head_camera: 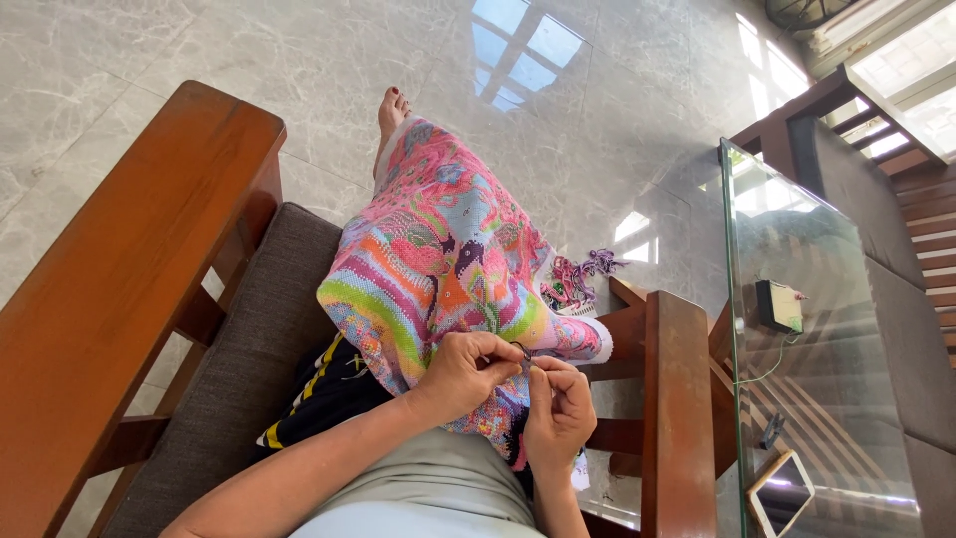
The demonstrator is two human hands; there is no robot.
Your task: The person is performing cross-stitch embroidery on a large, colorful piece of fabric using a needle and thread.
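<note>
1. Your left hand (460,374) and right hand (558,410) meet over your lap, fingertips nearly touching.
2. Between them sits a small dark, thin thing (522,352), likely a needle or a loop of thread; it is too small to tell which, or which way it points.
3. Your left fingers curl in tight, thumb against forefinger, pinching at that dark bit. Your right thumb and forefinger close narrowly just beside it; whether they actually hold it, you cannot tell from here.
4. The cloth (438,269) lies directly under and beyond the grip, draped along your leg. Its long axis runs away from your hands toward your foot (390,110), up the frame and slightly left.
5. The cloth is a stitched or woven piece, densely textured, in curved bands of pink, green, orange, blue and purple, with a pale edge on its right side.
6. Left of the grip, a black fabric (324,394) with yellow stripes lies on the grey, coarse-weave cushion (249,339).
7. Beyond the grip to the right, a tangle of pink and purple yarn (578,279) lies on the glossy marble floor (299,70).
8. The polished wooden armrest (677,399) stands right of your right hand; a glass table (817,399) is further right.
</note>
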